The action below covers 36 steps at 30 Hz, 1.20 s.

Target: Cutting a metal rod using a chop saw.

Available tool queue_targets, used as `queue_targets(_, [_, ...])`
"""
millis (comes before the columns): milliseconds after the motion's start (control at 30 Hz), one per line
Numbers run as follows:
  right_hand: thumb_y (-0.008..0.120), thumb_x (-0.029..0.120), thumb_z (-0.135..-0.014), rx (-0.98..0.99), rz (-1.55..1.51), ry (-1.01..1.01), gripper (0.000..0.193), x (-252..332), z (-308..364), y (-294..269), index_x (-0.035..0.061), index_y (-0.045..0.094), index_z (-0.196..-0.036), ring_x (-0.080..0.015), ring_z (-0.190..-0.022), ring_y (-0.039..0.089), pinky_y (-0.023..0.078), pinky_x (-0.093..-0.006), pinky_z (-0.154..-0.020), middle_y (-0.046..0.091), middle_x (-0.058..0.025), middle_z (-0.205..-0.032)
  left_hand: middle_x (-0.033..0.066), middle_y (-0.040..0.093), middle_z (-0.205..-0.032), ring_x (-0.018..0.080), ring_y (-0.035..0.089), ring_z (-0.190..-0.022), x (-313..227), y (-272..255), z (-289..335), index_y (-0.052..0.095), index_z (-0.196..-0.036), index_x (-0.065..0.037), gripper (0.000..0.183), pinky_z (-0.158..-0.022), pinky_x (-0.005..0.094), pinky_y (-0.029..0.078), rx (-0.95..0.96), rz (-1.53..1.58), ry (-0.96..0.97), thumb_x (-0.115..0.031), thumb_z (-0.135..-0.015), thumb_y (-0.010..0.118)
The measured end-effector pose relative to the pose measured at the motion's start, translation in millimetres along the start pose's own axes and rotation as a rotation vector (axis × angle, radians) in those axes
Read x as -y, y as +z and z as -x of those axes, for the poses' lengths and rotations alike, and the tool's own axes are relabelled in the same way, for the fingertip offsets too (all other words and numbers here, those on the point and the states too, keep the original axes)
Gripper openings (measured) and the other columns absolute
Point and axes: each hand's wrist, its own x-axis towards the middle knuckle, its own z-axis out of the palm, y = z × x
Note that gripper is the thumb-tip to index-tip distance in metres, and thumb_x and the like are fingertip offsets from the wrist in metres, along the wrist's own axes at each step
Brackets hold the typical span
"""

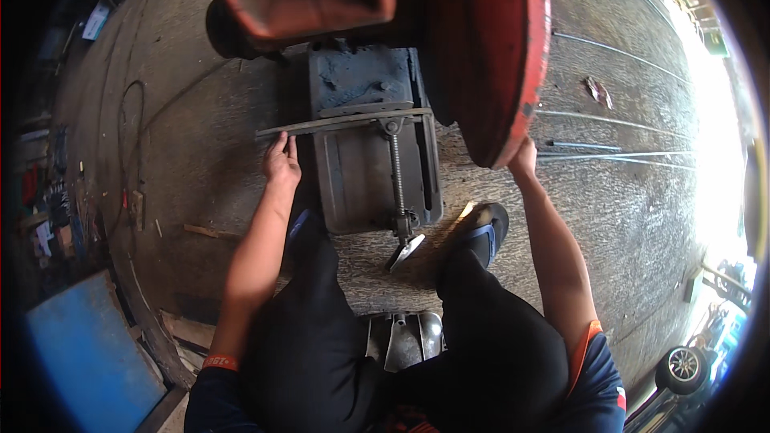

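A cut-off saw stands on the floor before me, with a large red blade guard and a grey metal base. Across the base lies a flat metal bar, up against the vise with its long threaded screw and crank handle. My left hand pinches the bar near its left end, fingertips at its underside. At the guard's lower right edge is my right hand. Its fingers are hidden behind the guard, so what they grip does not show. The bar's right end is also out of sight.
Several thin metal rods lie on the worn floor to the right, near a crumpled scrap. My sandalled feet flank the base. A blue panel stands at lower left; a wheeled vehicle is at lower right.
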Motion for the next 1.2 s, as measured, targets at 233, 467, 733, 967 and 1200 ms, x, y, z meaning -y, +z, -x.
queue_targets(233, [0.057, 0.016, -0.081, 0.005, 0.169, -0.191, 0.019, -30.3, 19.1, 9.9, 0.0078, 0.066, -0.095, -0.0371, -0.088, 0.063, 0.050, -0.0436, -0.078, 0.067, -0.0173, -0.091, 0.0107, 0.059, -0.105, 0.0194, 0.059, -0.099, 5.3, -0.2, 0.1, 0.059, -0.097, 0.005, 0.017, -0.090, 0.0256, 0.055, 0.039, 0.010, -0.053, 0.005, -0.081, 0.066])
queue_targets(467, [0.060, 0.015, -0.074, 0.135, 0.216, -0.479, 0.012, 2.8, 28.5, 16.9, 0.0079, 0.064, -0.083, -0.0344, -0.083, 0.063, 0.050, -0.0436, -0.075, 0.066, -0.0138, -0.087, 0.0104, 0.058, -0.107, 0.0195, 0.059, -0.101, 3.7, 2.0, 0.8, 0.058, -0.100, 0.006, 0.021, -0.091, 0.0246, 0.054, 0.006, -0.029, -0.062, 0.005, -0.081, 0.065])
queue_targets(733, [0.060, 0.016, -0.070, 0.362, 0.530, -0.618, 0.013, -7.0, 65.0, 27.6, 0.0123, 0.065, -0.081, -0.0320, -0.085, 0.063, 0.052, -0.0420, -0.075, 0.066, -0.0112, -0.081, 0.0102, 0.058, -0.110, 0.0198, 0.059, -0.101, 3.2, 1.4, -2.5, 0.058, -0.102, 0.006, 0.022, -0.092, 0.0240, 0.053, 0.014, -0.050, -0.058, 0.004, -0.081, 0.065])
queue_targets(967, [0.060, 0.018, -0.078, 0.363, 0.447, -0.555, 0.015, -16.4, 69.2, 29.6, 0.0137, 0.066, -0.091, -0.0307, -0.090, 0.063, 0.052, -0.0417, -0.076, 0.064, -0.0083, -0.096, 0.0147, 0.051, -0.116, 0.0226, 0.060, -0.102, -0.5, -2.9, -4.8, 0.053, -0.108, 0.009, 0.029, -0.090, 0.0234, 0.054, 0.027, -0.052, -0.051, 0.004, -0.082, 0.065])
queue_targets(1200, [0.052, 0.010, -0.082, 0.346, 0.470, -0.567, 0.013, -31.6, 71.5, 41.0, 0.0082, 0.057, -0.093, -0.0341, -0.085, 0.063, 0.051, -0.0437, -0.070, 0.059, -0.0121, -0.096, 0.0144, 0.049, -0.117, 0.0224, 0.059, -0.103, 1.5, 0.8, 0.2, 0.053, -0.108, 0.009, 0.029, -0.091, 0.0237, 0.054, 0.035, -0.054, -0.053, 0.004, -0.082, 0.065])
